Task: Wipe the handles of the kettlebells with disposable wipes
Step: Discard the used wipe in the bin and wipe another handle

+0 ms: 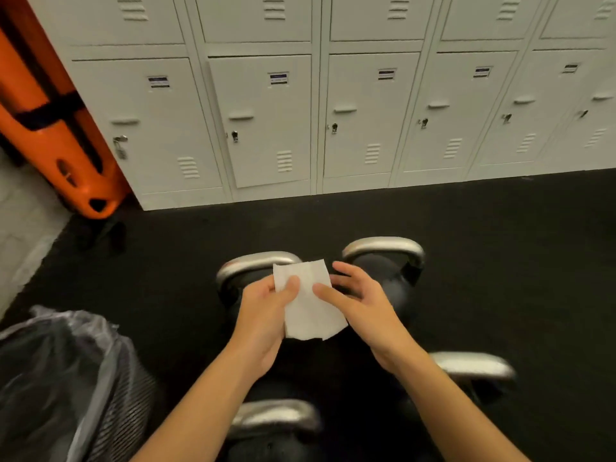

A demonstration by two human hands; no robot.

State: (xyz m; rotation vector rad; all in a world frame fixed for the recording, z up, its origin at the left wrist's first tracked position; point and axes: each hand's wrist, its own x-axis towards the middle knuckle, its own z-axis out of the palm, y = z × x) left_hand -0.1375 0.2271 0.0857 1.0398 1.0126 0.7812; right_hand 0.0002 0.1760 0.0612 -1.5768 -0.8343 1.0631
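Several black kettlebells with silver handles stand on the dark floor below me. The far left handle (248, 265) and the far right handle (383, 246) lie just beyond my hands. Two more handles sit nearer, one at bottom centre (273, 416) and one at the right (473, 365). A white disposable wipe (308, 303) hangs spread out above them. My left hand (266, 315) pinches its upper left edge with the thumb on top. My right hand (360, 301) holds its right side, thumb pressed on the front and fingers spread behind it.
A mesh waste bin lined with a grey plastic bag (63, 378) stands at the lower left. A wall of grey lockers (333, 111) runs across the back. An orange board (50, 121) leans against the lockers at the left. Light tile floor (20, 228) borders the black mat.
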